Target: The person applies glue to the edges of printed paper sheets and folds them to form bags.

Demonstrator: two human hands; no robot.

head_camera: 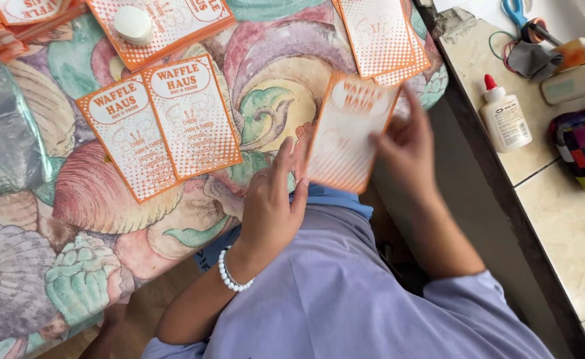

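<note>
Both your left hand [270, 203] and right hand [405, 143] pinch a blurred orange card [346, 136] at centre frame, two printed cards [163, 123] lying left, a glue bottle [505, 118] right.

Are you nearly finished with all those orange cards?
Partly, it looks. Two finished-looking orange cards lie side by side on the patterned tablecloth, and more cards lie further up the table. One card is in hand now, blurred, held by the left hand and right hand. The glue bottle stands capped and untouched on the counter. How many cards remain isn't visible.

Blurred orange-and-white card [347, 133] tilted above patterned tablecloth [266, 100].
</note>
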